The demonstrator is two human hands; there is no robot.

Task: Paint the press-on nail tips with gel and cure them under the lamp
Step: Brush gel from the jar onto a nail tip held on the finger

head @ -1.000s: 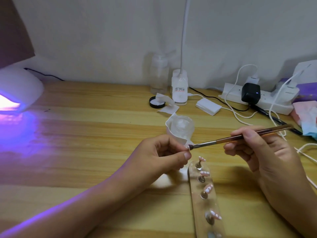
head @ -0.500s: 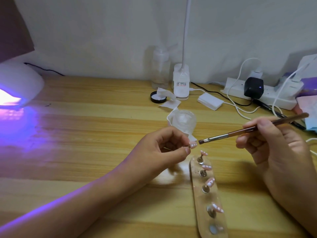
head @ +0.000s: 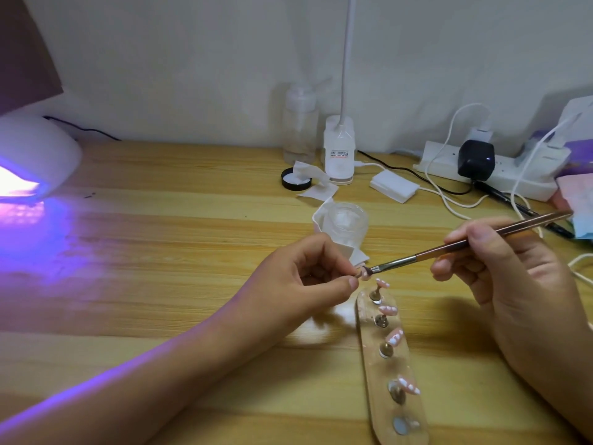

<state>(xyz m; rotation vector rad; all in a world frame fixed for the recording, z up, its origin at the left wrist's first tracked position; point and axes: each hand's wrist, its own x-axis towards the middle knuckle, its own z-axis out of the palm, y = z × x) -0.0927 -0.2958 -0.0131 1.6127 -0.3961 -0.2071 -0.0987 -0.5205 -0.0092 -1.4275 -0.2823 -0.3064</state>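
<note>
My left hand pinches a small pink nail tip on its stand, held just above the table. My right hand grips a copper-handled gel brush, and the bristles touch the held tip. Below them lies a clear oblong holder with several pink and white nail tips on metal pegs. A clear gel jar sits behind the hands on a white wipe. The white curing lamp glows purple at the far left.
A clear bottle, a white bottle, a black lid and white wipes stand at the back. A power strip with plugs and trailing white cables occupies the back right. Pink and blue cloth lies at the right edge.
The brush tip was apart from the nail tip half a second ago; it has come back left onto it. The view has shifted slightly.
</note>
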